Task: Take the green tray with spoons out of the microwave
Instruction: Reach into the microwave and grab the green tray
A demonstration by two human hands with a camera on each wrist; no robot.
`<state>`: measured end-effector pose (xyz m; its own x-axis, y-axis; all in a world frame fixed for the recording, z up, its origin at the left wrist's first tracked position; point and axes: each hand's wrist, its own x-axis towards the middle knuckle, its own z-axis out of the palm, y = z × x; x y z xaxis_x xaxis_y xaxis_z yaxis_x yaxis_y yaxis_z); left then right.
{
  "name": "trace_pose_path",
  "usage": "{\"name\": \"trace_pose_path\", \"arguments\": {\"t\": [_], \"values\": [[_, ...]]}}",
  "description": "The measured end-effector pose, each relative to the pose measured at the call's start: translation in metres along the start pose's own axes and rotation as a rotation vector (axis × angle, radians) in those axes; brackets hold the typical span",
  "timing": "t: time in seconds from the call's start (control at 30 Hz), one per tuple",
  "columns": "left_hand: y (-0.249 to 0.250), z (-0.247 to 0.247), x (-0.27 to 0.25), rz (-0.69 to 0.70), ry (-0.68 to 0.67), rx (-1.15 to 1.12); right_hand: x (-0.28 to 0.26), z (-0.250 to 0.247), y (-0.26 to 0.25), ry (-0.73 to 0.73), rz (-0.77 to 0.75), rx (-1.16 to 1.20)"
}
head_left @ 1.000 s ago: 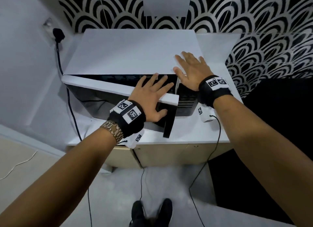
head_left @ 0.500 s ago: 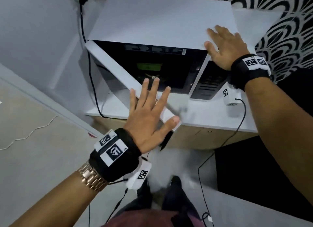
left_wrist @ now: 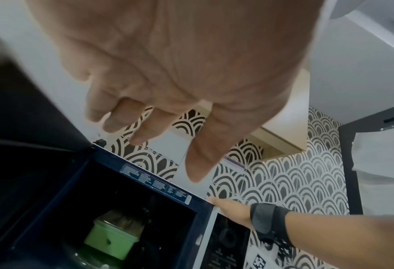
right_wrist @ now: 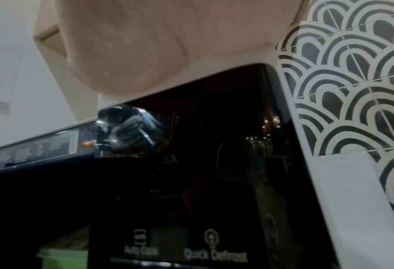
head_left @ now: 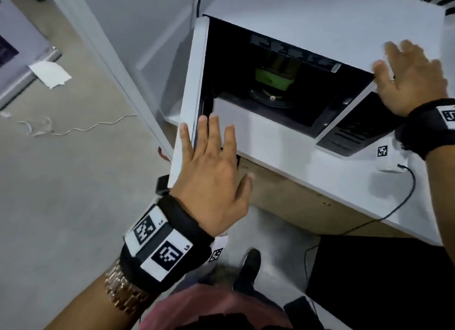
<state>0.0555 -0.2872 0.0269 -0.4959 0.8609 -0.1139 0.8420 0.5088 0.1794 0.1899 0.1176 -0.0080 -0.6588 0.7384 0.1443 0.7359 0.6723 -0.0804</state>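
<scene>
The green tray sits inside the dark cavity of the white microwave, on the glass turntable. In the left wrist view the green tray holds dim utensils that are hard to make out. A corner of the green tray shows low in the right wrist view. The microwave door stands swung wide to the left. My left hand hovers in front of the door's lower edge, fingers straight and spread, holding nothing. My right hand lies flat on the microwave's top right front corner, above the control panel.
The microwave stands on a white counter over a wooden cabinet front. A black cable runs off the counter edge. A white power cord and paper lie on the floor at left. My shoes are below.
The door has swung from part-open to fully open at the left. My left hand has come off it and drawn back. The view has moved closer and lower; the right hand stays on top.
</scene>
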Motion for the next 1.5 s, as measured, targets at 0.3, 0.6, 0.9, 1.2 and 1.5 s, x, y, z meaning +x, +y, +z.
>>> {"name": "trace_pose_path", "arguments": {"t": [0.3, 0.6, 0.9, 1.2, 1.5], "values": [[0.011, 0.067, 0.066, -0.029, -0.121, -0.213, 0.003, 0.001, 0.002, 0.031, -0.022, -0.014], [-0.019, 0.109, 0.202, -0.115, 0.066, -0.791, -0.01, -0.009, -0.01, 0.029, 0.041, 0.022], [-0.003, 0.102, 0.311, -0.331, 0.079, -0.972, -0.01, -0.008, -0.012, 0.037, 0.067, 0.02], [-0.031, 0.091, 0.378, -0.13, -0.167, -0.513, -0.007, -0.002, -0.008, 0.05, 0.089, 0.036], [-0.043, 0.072, 0.394, 0.026, -0.218, -0.288, -0.006, -0.002, -0.009, 0.04, 0.101, 0.043]]}}
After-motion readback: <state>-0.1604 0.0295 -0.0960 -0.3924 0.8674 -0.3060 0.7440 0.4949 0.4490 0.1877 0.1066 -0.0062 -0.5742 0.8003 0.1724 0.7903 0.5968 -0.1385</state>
